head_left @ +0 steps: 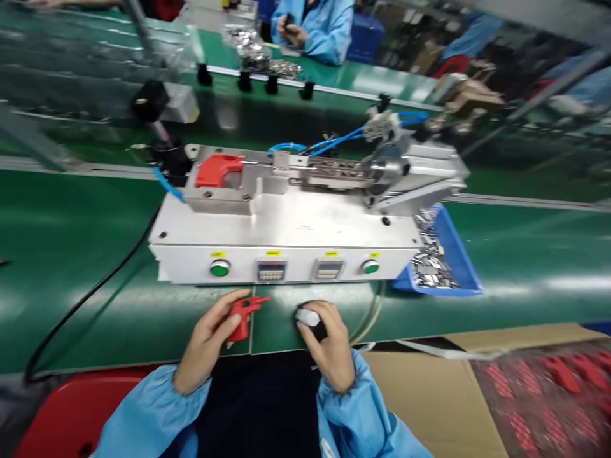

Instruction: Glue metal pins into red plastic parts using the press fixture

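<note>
My left hand (206,343) is closed on a small red plastic part (244,314) at the near edge of the green bench. To its right, my right hand (329,346) is curled over a small black and silver piece (309,318). Both hands rest just in front of a grey metal machine (286,238) that has green buttons and two digital displays on its front. Another red plastic part (217,170) sits in the fixture on the machine's top left.
A blue tray (458,261) with several small metal pieces stands at the machine's right end. A cardboard box (548,394) of red parts lies at lower right, a red bin (76,407) at lower left. A black cable (95,289) crosses the bench. Another person in blue works behind.
</note>
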A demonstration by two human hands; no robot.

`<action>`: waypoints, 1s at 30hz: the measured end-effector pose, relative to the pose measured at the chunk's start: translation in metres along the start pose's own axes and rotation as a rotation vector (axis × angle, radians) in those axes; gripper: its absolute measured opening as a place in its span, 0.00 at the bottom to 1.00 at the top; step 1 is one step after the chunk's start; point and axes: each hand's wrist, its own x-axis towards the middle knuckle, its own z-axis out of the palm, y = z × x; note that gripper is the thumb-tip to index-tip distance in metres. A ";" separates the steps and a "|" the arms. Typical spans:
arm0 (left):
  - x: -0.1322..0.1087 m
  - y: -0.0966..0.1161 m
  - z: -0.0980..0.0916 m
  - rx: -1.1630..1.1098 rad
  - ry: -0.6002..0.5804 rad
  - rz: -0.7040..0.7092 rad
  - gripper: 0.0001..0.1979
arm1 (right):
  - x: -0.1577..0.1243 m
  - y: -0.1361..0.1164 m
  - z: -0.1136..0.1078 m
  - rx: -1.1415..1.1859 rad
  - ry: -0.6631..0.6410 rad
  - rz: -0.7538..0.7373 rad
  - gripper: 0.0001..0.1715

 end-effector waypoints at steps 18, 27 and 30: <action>0.007 -0.017 -0.012 0.130 0.043 -0.006 0.34 | 0.142 0.056 -0.209 -0.821 0.013 0.646 0.04; 0.014 -0.035 -0.028 0.103 -0.059 -0.096 0.34 | 0.147 0.038 -0.239 -0.568 -0.096 0.531 0.14; 0.016 -0.039 -0.032 0.120 -0.114 -0.073 0.32 | 0.132 0.011 -0.250 -0.274 -0.032 0.372 0.29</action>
